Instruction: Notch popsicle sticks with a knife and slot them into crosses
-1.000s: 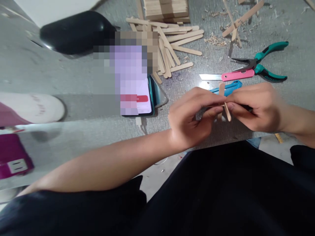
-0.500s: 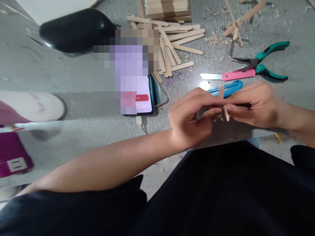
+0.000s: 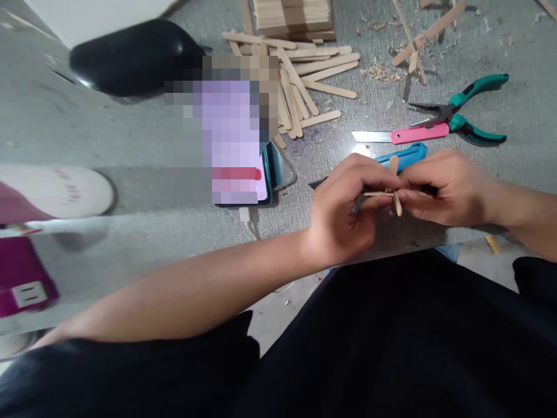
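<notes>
Pinching some crossed wooden sticks point(image 3: 393, 165) from both sides, the person's left hand point(image 3: 339, 203) and right hand point(image 3: 455, 186) have thumbs and fingers squeezed down pretty narrow on them, near the close edge of the table point(image 3: 282, 223). A blue cutter point(image 3: 402, 157) lies partly hidden behind the left hand. Just beyond it sit a pink knife point(image 3: 420, 134) and green-handled pliers point(image 3: 446, 112) (those 2 kinda overlap), with a messy pile of loose sticks point(image 3: 331, 89) farther off left.
</notes>
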Tool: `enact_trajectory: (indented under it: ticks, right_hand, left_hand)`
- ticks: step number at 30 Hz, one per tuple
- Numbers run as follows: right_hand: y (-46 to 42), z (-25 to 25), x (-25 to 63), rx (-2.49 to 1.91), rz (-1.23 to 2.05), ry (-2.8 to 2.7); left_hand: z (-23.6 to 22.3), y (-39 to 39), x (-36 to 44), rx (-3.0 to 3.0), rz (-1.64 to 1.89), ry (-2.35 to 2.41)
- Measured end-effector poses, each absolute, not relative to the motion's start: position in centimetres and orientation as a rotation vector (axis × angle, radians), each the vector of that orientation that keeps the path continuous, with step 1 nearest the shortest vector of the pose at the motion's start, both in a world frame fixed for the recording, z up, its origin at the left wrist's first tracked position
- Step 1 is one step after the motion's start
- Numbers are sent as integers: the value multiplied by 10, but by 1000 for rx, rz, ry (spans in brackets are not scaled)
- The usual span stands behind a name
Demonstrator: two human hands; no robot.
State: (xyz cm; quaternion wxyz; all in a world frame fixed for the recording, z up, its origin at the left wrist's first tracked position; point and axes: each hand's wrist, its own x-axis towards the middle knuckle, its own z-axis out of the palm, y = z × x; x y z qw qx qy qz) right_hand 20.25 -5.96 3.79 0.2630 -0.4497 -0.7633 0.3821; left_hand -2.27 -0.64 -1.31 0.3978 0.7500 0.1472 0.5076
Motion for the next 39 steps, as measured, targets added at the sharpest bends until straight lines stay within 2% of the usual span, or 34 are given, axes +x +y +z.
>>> enact_trajectory:
  ticks: [10, 23, 28, 39]
  right_hand:
    - [-60, 33, 200, -1147, 953, -2058]
    - [-66, 32, 195, -1109, 970, -2067]
    - [-67, 31, 194, -1109, 972, -2059]
    - [-67, 27, 195, -1138, 856, -2118]
  left_hand:
    - [-10, -2, -29, 1939, 1191, 239]
    - [3, -20, -35, 2028, 1180, 416]
    - [1, -19, -35, 2043, 1227, 336]
    - [1, -26, -34, 2042, 1226, 392]
